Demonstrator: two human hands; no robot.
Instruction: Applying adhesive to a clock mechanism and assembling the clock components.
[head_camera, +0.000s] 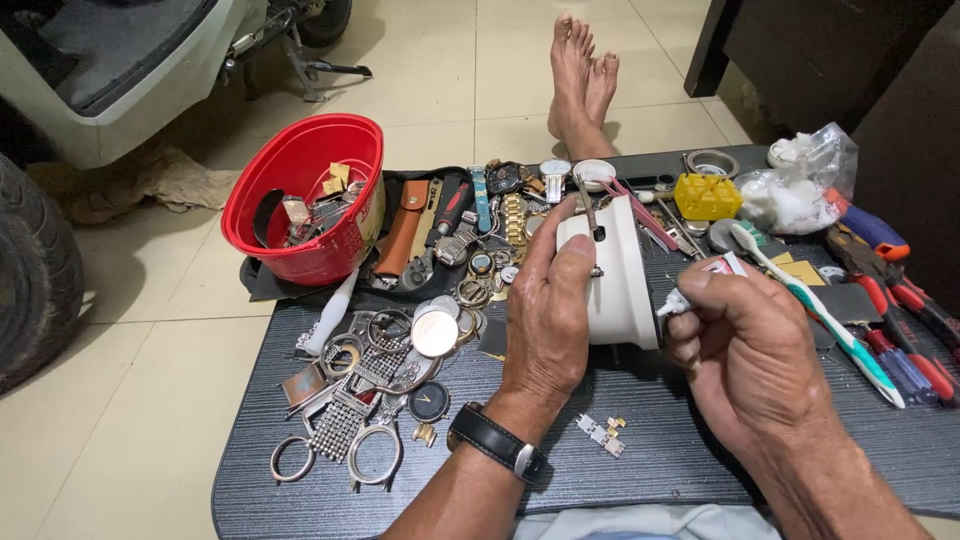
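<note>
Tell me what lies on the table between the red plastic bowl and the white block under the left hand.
In the head view, between the red plastic bowl and the white block held by the left hand lie leather straps, metal watch bands and loose watch cases.

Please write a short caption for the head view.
Left hand steadies a white holder; right hand squeezes a small tube beside it.

On my dark table (700, 460) sit a red bowl (300, 215) of scraps, loose watch cases (375, 390), a yellow block (707, 196), a bag of cotton (800, 185) and red-handled pliers (905, 300). Beyond it, my bare feet (582, 85) rest on the tiled floor (130, 400).
</note>
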